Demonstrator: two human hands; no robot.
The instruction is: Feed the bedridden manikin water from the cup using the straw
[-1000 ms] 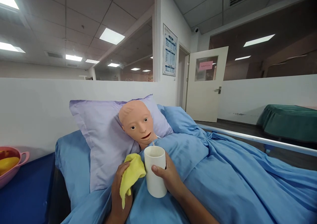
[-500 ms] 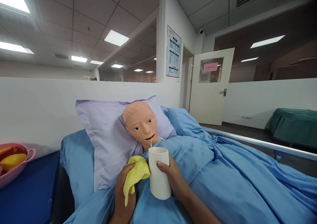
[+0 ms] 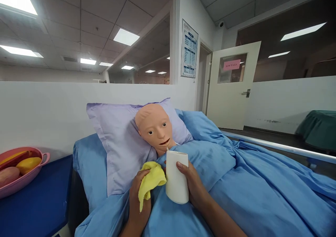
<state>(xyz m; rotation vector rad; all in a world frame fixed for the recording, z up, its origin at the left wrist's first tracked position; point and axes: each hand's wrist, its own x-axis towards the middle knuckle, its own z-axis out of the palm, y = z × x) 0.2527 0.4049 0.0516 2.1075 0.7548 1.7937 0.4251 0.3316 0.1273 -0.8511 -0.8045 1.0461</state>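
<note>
A white cup [image 3: 176, 181] is wrapped by the fingers and thumb of my right hand [image 3: 194, 182]. Its rim leans slightly toward the manikin. Only a short piece of a thin straw [image 3: 167, 148] shows above the rim, just below the manikin's slightly open mouth. My left hand [image 3: 139, 198], left of the cup, grips a yellow cloth [image 3: 151, 181] that hangs over the fingers. The cloth's right edge is against or very close to the cup. The manikin's head [image 3: 153, 127] rests on a lilac pillow [image 3: 120, 139].
A blue quilt [image 3: 252, 195] covers the manikin's body. On the left, a pink basket [image 3: 25, 184] with fruit-like items stands on a dark blue tabletop [image 3: 49, 198]. A bed rail [image 3: 278, 148] runs along the far right side. Behind it is an open door [image 3: 232, 104].
The cup has lowered slightly from the manikin's face and tilted. The straw, earlier reaching the mouth, now shows shorter and below the lips. My view has shifted a little left; the cloth stays gripped.
</note>
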